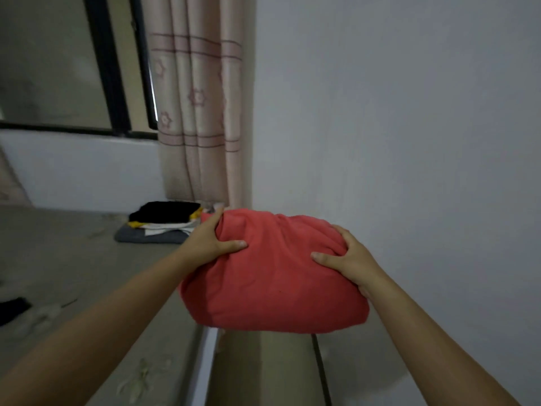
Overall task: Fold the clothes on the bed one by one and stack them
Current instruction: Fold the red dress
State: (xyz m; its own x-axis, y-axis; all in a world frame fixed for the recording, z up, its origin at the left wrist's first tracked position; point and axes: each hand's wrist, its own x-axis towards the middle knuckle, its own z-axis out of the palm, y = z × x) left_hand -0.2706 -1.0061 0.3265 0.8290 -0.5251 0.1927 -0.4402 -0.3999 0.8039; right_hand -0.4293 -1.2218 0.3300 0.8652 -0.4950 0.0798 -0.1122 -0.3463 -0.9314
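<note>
Head view: my left hand (212, 240) and right hand (347, 254) clamp the folded red garment (272, 276), thumbs on top, over the bed's (73, 259) right edge; stacked clothes (162, 224) lie far left.

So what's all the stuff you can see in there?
folded garment: one, coral red, held up in the air in front of the wall
stack of folded clothes: one, black on top, then yellow, white and grey, on the bed by the curtain
dark cloth: one, black, on the bed at the left edge
bed: one, grey
curtain: one, beige with pink lines and flowers, in the corner
window: one, black frame, upper left
wall: one, pale grey, right
left hand: one, grips the garment's left side
right hand: one, grips its right side
</note>
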